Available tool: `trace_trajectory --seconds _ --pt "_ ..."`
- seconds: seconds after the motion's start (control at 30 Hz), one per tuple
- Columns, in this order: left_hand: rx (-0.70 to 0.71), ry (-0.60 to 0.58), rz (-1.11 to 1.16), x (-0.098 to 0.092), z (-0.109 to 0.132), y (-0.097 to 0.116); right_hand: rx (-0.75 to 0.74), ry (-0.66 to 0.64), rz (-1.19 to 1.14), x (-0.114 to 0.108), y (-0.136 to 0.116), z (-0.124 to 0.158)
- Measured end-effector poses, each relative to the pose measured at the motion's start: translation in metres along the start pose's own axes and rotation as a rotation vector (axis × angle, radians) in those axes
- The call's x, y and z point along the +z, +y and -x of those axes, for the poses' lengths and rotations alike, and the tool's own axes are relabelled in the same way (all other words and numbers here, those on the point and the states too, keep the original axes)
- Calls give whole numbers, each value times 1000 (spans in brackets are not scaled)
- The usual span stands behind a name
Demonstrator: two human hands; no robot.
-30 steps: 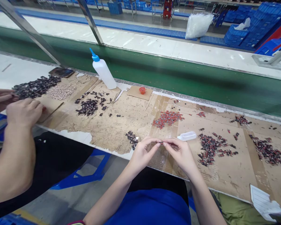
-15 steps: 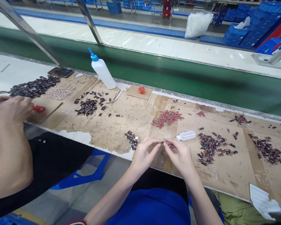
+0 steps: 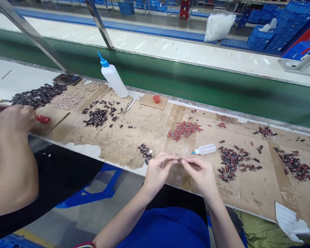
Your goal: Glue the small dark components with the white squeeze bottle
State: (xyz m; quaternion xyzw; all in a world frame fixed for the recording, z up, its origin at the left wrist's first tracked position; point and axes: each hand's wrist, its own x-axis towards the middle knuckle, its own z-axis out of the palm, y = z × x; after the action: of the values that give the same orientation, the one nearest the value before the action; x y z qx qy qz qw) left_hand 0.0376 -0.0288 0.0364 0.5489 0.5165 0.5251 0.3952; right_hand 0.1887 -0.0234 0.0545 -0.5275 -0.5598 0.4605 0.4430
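Observation:
Fingertips of my left hand (image 3: 158,170) and my right hand (image 3: 200,172) meet in a pinch over the cardboard. Between them is a small dark part (image 3: 179,159), mostly covered by the fingers, its exact kind too small to make out. A little pile of black parts (image 3: 145,153) lies just left of my left hand. Beyond my hands is a heap of small red parts (image 3: 184,131). A small clear squeeze bottle (image 3: 206,149) with a blue tip lies on its side by my right hand. Farther right sits a heap of black-and-red parts (image 3: 229,163).
A tall white bottle (image 3: 115,81) with a blue nozzle stands at the back, near a red cap (image 3: 156,99). At left, a co-worker's hand (image 3: 14,120) is by a red object (image 3: 43,119). More black-and-red parts (image 3: 297,165) lie at right. A green belt (image 3: 196,77) runs behind.
My right hand has shifted slightly right, and the small bottle's blue tip now shows. The fingertips stay together on the small part. The co-worker's arm has moved a little.

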Motion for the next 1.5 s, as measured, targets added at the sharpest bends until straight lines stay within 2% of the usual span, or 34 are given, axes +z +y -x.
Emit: trace_trajectory --seconds 0.27,0.43,0.53,0.57,0.63,0.7,0.77,0.83,0.9,1.0,1.1,1.2,1.3,1.4,1.5 --pt "-19 3 -3 4 1 -4 -106 22 61 -2 3 2" --pt "40 -122 -20 8 0 1 -103 57 59 -6 4 3" --pt "47 -223 -56 10 -3 1 -87 72 59 -16 7 7" --pt "45 -250 -82 8 -5 -1 -72 101 67 -23 10 9" --pt "62 -259 -172 -3 -12 -9 -33 243 108 -43 18 12" --pt "106 -152 -326 -22 -21 -21 10 481 198 -67 28 13" --pt "125 -61 -494 -44 -28 -33 36 650 358 -88 36 14" --pt "152 -103 -605 -61 -32 -41 51 744 547 -99 37 12" --pt "181 -223 -685 -71 -31 -42 134 725 669 -97 31 7" --pt "205 -374 -781 -71 -22 -36 300 520 747 -78 19 -9" --pt "215 -425 -838 -66 -14 -31 344 359 849 -59 12 -30" --pt "222 -449 -835 -62 -13 -35 336 323 893 -50 13 -46" --pt "193 -430 -796 -57 -20 -43 376 352 748 -49 19 -51" --pt "164 -376 -766 -54 -28 -47 395 404 287 -51 24 -47" --pt "199 -324 -767 -53 -31 -44 360 389 -204 -50 26 -39"
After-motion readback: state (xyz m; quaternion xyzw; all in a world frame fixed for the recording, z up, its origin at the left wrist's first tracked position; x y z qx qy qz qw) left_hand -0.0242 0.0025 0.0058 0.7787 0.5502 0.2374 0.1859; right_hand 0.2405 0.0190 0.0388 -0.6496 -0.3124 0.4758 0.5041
